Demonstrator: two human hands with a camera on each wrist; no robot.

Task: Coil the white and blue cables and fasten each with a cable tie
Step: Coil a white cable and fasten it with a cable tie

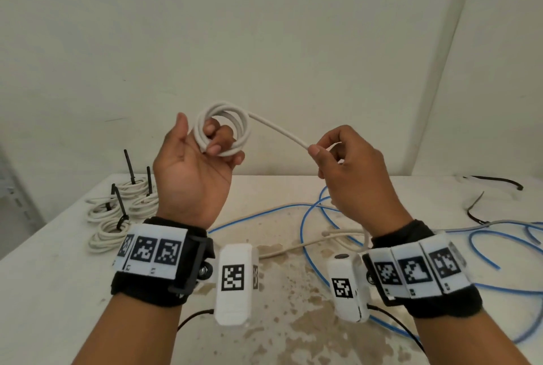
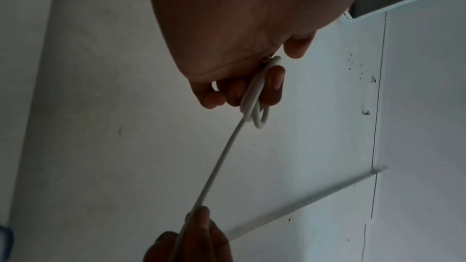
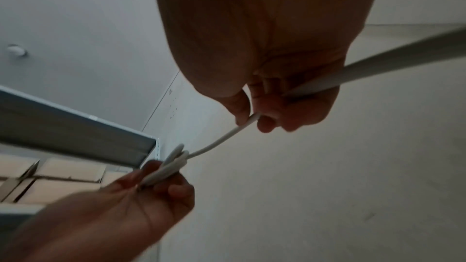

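Note:
My left hand [image 1: 199,159] is raised above the table, palm towards me, its fingers curled through a small coil of white cable [image 1: 235,123]. From the coil a straight run of the same cable [image 1: 279,129] slopes down to my right hand [image 1: 338,156], which pinches it between thumb and fingers. In the left wrist view the coil [image 2: 254,105] sits round my fingers and the cable [image 2: 221,158] runs to the other hand. The right wrist view shows the cable [image 3: 227,134] between both hands. Loose blue cables [image 1: 311,217] lie on the table below.
Several white coils [image 1: 117,212] fastened with black cable ties [image 1: 130,167] lie at the table's back left. More loose black ties [image 1: 496,179] lie at the back right. A loose white cable [image 1: 332,235] crosses the stained white table [image 1: 58,291]. A white wall stands behind.

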